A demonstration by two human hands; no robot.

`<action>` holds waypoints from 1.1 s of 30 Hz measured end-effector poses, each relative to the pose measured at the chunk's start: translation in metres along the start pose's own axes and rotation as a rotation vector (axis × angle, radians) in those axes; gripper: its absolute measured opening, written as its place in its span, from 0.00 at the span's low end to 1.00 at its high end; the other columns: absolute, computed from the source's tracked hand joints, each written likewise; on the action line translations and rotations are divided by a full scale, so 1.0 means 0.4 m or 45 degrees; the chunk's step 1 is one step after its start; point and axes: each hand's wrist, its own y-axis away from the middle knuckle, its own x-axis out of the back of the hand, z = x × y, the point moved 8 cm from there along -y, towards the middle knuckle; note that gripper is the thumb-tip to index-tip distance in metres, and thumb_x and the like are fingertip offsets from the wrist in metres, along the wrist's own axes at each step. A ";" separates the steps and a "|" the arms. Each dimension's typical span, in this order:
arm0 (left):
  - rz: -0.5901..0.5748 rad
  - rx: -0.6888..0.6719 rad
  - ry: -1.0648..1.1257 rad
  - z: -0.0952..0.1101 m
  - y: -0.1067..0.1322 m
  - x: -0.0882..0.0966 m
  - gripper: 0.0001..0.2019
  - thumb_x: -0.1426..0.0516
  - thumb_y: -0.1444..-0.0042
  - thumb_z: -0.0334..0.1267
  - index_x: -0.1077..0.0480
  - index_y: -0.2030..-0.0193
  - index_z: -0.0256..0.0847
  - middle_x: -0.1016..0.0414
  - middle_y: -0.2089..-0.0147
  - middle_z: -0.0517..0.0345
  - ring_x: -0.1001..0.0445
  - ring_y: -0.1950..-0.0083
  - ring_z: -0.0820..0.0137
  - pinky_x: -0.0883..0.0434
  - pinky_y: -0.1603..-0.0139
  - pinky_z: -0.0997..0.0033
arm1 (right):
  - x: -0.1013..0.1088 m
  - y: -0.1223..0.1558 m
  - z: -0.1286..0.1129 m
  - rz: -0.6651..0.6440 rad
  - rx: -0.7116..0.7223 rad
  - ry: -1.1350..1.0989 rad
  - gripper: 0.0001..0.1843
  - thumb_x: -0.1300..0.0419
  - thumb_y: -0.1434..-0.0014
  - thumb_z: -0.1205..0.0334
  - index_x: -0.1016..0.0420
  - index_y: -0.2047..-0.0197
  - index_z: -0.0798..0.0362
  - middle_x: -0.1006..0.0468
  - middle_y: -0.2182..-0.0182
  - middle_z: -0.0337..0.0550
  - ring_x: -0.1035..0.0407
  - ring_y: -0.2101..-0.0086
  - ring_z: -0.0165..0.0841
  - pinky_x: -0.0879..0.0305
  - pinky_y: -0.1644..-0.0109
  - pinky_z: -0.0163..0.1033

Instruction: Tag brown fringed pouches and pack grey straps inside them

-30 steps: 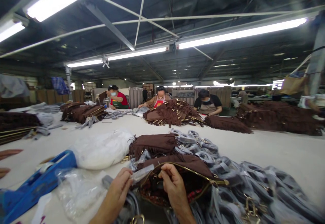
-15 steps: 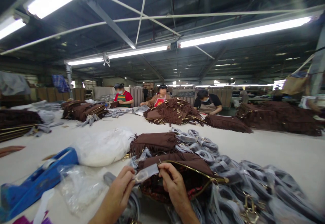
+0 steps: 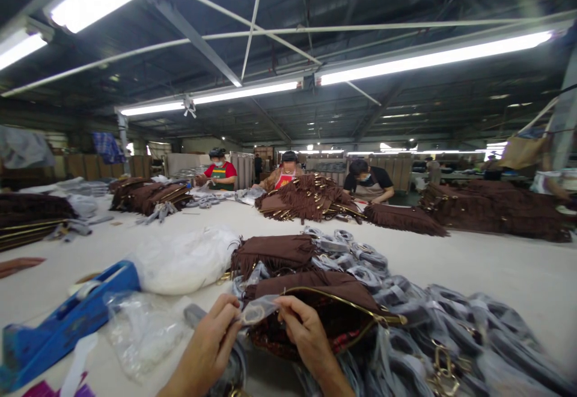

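Note:
My left hand (image 3: 215, 336) pinches one end of a small clear plastic sleeve (image 3: 258, 311) with a pale ring-shaped item showing through it. The fingers of my right hand (image 3: 305, 332) are closed on the sleeve's other end. Just behind and below both hands lies a brown fringed bag (image 3: 324, 281), its gold zipper open and a dark patterned lining visible inside. Another brown fringed bag (image 3: 274, 251) rests behind it. Straps wrapped in grey plastic (image 3: 401, 349), some with gold chain links, crowd the right side of the open bag.
A blue tape dispenser (image 3: 67, 319), crumpled clear plastic (image 3: 139, 331) and a white plastic heap (image 3: 184, 259) sit at left. Piles of brown bags (image 3: 311, 197) stand farther back, with several co-workers behind. Another person's hand (image 3: 20, 266) shows at the left edge.
My right hand has shifted slightly left and up, and its fingers now grip the sleeve's end. The sleeve looks more creased. A co-worker in red at the back has moved their arms.

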 end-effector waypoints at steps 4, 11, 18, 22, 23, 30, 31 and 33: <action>0.012 -0.024 -0.006 0.003 0.000 -0.002 0.09 0.51 0.36 0.36 0.30 0.63 0.42 0.28 0.58 0.50 0.26 0.57 0.66 0.28 0.54 0.72 | -0.017 0.004 -0.004 -0.122 -0.150 -0.100 0.21 0.35 0.50 0.44 0.23 0.69 0.56 0.38 0.83 0.31 0.54 0.85 0.20 0.61 0.83 0.29; 0.161 -0.071 -0.088 -0.007 0.006 0.010 0.08 0.50 0.36 0.37 0.31 0.65 0.43 0.27 0.60 0.51 0.26 0.58 0.67 0.28 0.57 0.74 | 0.000 -0.002 0.012 -0.001 -0.234 -0.173 0.22 0.33 0.55 0.45 0.24 0.68 0.57 0.34 0.83 0.31 0.55 0.87 0.18 0.63 0.84 0.28; 0.280 -0.050 -0.004 0.005 0.010 0.017 0.10 0.48 0.38 0.39 0.32 0.70 0.42 0.28 0.63 0.53 0.27 0.61 0.67 0.29 0.60 0.74 | -0.004 -0.008 0.013 0.006 -0.213 -0.242 0.30 0.33 0.58 0.35 0.26 0.71 0.57 0.37 0.84 0.30 0.57 0.88 0.18 0.65 0.85 0.29; 0.462 0.223 0.276 -0.030 0.010 0.025 0.17 0.43 0.41 0.48 0.33 0.76 0.41 0.28 0.67 0.55 0.28 0.67 0.68 0.30 0.65 0.74 | 0.009 -0.011 0.027 0.089 -0.210 -0.390 0.36 0.29 0.61 0.37 0.25 0.58 0.57 0.43 0.84 0.25 0.59 0.86 0.18 0.63 0.83 0.29; 0.501 0.319 0.385 -0.044 0.010 0.018 0.19 0.42 0.43 0.52 0.34 0.77 0.40 0.28 0.68 0.55 0.29 0.69 0.69 0.30 0.67 0.73 | 0.010 -0.012 0.031 0.102 -0.212 -0.401 0.38 0.29 0.61 0.37 0.26 0.55 0.57 0.45 0.84 0.24 0.60 0.86 0.18 0.63 0.83 0.29; 0.211 0.458 0.757 -0.036 -0.047 -0.123 0.20 0.42 0.45 0.55 0.34 0.76 0.40 0.31 0.75 0.60 0.31 0.71 0.69 0.32 0.69 0.73 | -0.030 -0.004 0.008 -0.060 -0.102 -0.183 0.28 0.33 0.55 0.36 0.24 0.72 0.57 0.41 0.84 0.30 0.57 0.84 0.20 0.63 0.81 0.32; 0.169 0.457 0.715 -0.030 -0.050 -0.137 0.19 0.43 0.44 0.54 0.35 0.75 0.41 0.32 0.76 0.61 0.32 0.72 0.69 0.34 0.70 0.74 | -0.028 -0.001 0.003 -0.045 -0.085 -0.166 0.27 0.33 0.54 0.36 0.26 0.75 0.56 0.41 0.84 0.31 0.57 0.83 0.21 0.63 0.81 0.32; 0.084 0.441 0.598 -0.021 -0.045 -0.154 0.17 0.44 0.42 0.51 0.36 0.74 0.41 0.33 0.76 0.62 0.33 0.72 0.70 0.35 0.70 0.74 | -0.017 0.003 -0.006 0.001 -0.053 -0.143 0.26 0.33 0.52 0.39 0.30 0.78 0.55 0.43 0.84 0.30 0.57 0.82 0.22 0.62 0.80 0.32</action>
